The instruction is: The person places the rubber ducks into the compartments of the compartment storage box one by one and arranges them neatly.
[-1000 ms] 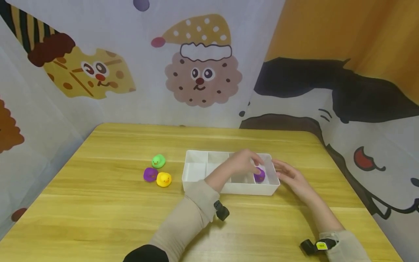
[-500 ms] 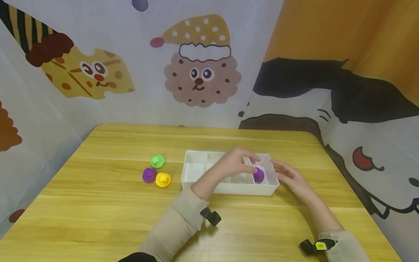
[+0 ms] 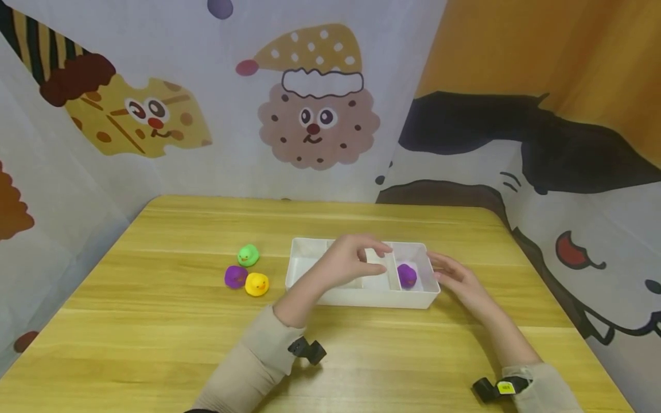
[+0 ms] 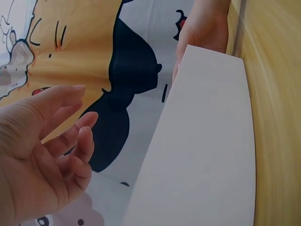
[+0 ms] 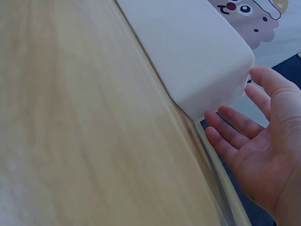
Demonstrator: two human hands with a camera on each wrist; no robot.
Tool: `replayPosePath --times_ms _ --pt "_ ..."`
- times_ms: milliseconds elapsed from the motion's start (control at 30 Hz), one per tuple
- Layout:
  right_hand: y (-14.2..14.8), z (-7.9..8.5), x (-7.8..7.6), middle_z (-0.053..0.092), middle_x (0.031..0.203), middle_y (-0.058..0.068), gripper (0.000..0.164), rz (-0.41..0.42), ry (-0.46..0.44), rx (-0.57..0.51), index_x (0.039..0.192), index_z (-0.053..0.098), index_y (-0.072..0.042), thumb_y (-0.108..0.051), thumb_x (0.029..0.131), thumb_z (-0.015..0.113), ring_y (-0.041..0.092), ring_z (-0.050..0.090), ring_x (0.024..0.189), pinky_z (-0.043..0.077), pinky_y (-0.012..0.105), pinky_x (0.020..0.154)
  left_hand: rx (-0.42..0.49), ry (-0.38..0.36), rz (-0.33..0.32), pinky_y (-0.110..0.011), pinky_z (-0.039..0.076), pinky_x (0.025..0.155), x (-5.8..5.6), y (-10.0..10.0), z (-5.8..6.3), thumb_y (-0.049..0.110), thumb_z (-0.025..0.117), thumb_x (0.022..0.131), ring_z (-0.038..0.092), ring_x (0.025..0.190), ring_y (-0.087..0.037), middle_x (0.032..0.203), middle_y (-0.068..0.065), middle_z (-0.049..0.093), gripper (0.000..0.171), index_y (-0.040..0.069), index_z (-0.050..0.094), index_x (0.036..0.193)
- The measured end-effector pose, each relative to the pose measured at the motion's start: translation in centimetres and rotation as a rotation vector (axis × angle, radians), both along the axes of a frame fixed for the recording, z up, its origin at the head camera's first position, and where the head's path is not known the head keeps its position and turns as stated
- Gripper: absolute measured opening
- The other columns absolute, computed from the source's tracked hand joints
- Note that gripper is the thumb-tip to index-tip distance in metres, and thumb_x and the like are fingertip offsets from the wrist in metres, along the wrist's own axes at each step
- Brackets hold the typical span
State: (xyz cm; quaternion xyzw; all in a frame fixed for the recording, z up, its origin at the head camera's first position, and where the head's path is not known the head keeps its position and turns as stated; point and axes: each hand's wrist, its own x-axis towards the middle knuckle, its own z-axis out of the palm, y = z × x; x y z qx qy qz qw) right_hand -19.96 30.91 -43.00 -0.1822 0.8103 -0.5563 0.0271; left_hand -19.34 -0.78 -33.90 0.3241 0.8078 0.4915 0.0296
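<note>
In the head view a white divided box (image 3: 377, 297) stands on the table, and a purple toy duck (image 3: 407, 276) sits in its rightmost compartment. Above the box's middle compartments is my left hand (image 3: 353, 261), thumb and fingers spread apart with nothing between them; the left wrist view shows the same bare gap beside the box wall (image 4: 202, 141). My right hand (image 3: 459, 276) rests its fingertips against the box's right end. Its relaxed fingers (image 5: 230, 129) meet that end wall in the right wrist view.
Left of the box, a green duck (image 3: 248, 255), another purple duck (image 3: 236, 277) and a yellow duck (image 3: 257, 284) sit close together on the wooden table (image 3: 155, 332). A cartoon-printed curtain (image 3: 217, 183) hangs behind the table.
My left hand has let go of the purple duck in the right compartment and drawn back to the left over the box. The right hand stays at the box's end.
</note>
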Motion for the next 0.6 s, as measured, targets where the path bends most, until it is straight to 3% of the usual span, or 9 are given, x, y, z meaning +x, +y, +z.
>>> replayPosePath --times_ms 400,600 --pt "0.0 0.1 0.1 0.045 0.138 0.026 0.049 -0.006 0.002 0.001 0.143 0.041 -0.002 -0.015 0.098 0.056 0.005 0.054 0.111 0.041 0.018 0.091 -0.002 0.048 0.073 -0.027 0.046 0.051 1.1 -3.8 0.0 0.016 0.076 0.083 0.055 0.069 -0.013 0.096 0.01 0.066 0.03 0.015 0.071 0.112" --pt "0.0 0.2 0.1 0.046 0.138 0.024 0.049 -0.007 -0.006 0.009 0.143 0.041 -0.003 -0.016 0.098 0.056 0.006 0.054 0.112 0.041 0.018 0.091 0.016 0.041 0.096 -0.028 0.046 0.049 1.5 -6.0 -0.2 0.014 0.077 0.082 0.053 0.066 -0.016 0.098 0.004 0.067 0.029 0.014 0.072 0.111"
